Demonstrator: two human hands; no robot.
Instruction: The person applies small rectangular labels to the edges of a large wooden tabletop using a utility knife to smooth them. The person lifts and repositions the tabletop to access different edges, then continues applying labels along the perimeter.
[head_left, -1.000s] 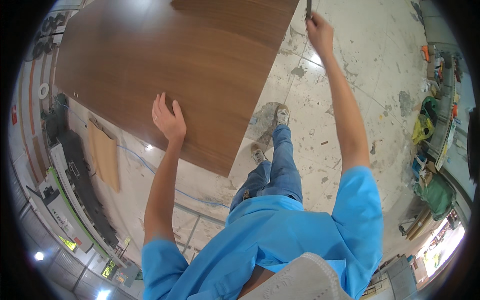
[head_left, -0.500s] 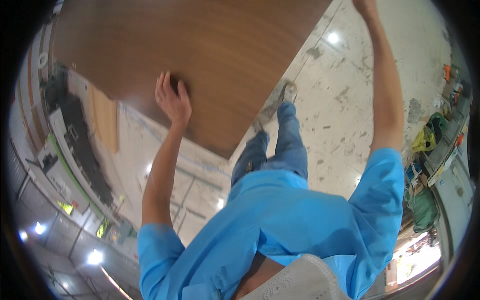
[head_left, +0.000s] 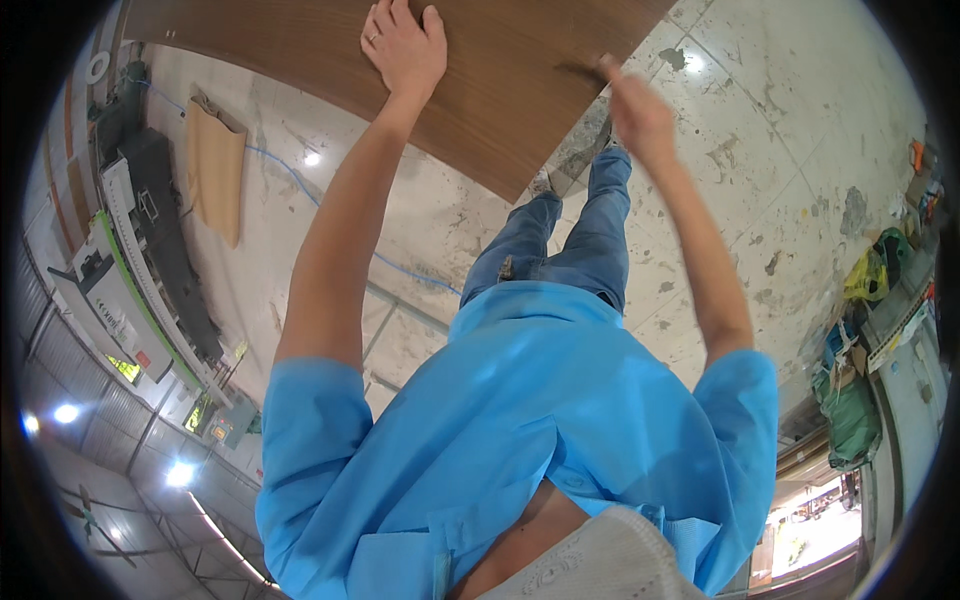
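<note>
A large brown wood-grain panel fills the upper middle, one corner pointing toward my legs. My left hand lies on its surface with the fingers spread and a ring on one of them. My right hand is at the panel's right edge, fingers toward the board, with a dark shadow on the wood beside the fingertips. Motion blurs its fingers, so whether they touch the board or hold something small cannot be made out.
A rolled brown sheet lies on the stained tile floor at left, near a thin blue hose. A long machine with a green stripe stands farther left. Bags, including a green one, and clutter line the right side.
My right hand has come down and left from the top right to the panel's edge. My left hand has moved up and right on the view, and the panel sits higher.
</note>
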